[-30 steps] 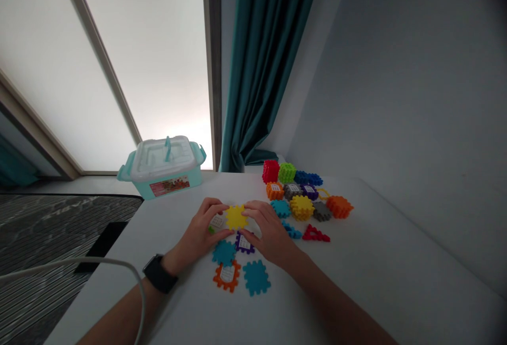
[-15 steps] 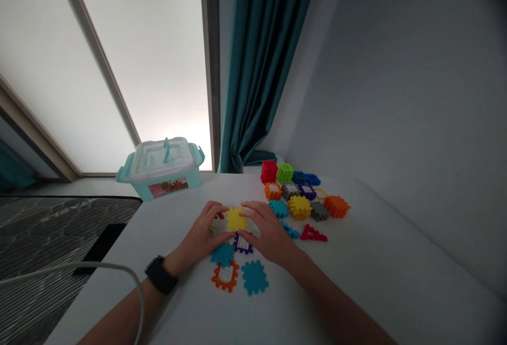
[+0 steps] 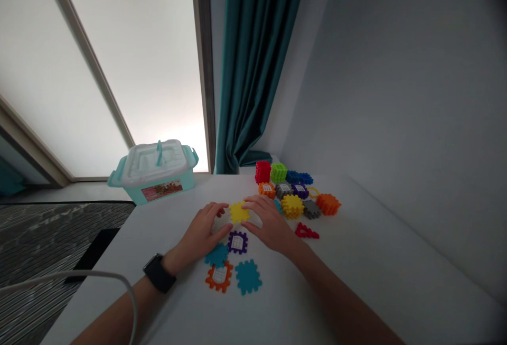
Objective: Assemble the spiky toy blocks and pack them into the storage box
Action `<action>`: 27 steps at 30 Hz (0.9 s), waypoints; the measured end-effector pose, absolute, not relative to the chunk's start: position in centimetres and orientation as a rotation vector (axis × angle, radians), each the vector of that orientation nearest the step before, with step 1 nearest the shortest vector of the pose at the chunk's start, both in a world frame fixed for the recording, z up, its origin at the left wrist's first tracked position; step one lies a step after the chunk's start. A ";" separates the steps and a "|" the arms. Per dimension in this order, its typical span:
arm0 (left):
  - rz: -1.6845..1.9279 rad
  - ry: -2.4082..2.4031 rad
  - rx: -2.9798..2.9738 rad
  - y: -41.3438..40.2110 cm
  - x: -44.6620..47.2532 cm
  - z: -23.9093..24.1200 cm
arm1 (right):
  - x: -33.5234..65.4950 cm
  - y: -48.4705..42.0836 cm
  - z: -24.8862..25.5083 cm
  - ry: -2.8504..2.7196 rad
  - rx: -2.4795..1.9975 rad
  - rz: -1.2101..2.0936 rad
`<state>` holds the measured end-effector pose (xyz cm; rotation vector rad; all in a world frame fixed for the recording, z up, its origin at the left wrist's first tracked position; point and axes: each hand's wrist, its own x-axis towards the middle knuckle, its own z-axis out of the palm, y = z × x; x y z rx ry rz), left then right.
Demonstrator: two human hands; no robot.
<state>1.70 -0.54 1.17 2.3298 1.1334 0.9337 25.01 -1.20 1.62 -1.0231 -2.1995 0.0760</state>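
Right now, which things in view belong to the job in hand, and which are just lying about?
Apparently in use:
yellow piece at the right hand
purple piece
orange piece
two blue pieces

Seemingly lying about:
lidded box
red triangle
red cube
yellow stack

The yellow tile (image 3: 238, 212) looked smooth plastic, the tub (image 3: 187, 179) plastic too, the curtain (image 3: 257, 65) cloth, the table (image 3: 277, 302) smooth.

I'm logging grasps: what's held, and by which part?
Apparently the yellow piece, by its right side, in the right hand; the left hand looks just clear.
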 end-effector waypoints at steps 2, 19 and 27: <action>0.876 1.139 2.385 -0.4 2.1 1.3 | 25.4 -1.0 1.6 -2.190 -1.034 0.085; 0.519 0.982 2.684 1.6 8.0 1.1 | 34.1 -0.8 1.0 -2.004 -1.188 0.063; 0.470 0.947 2.641 2.5 9.6 -0.1 | 39.0 -0.1 -0.1 -1.863 -1.293 0.062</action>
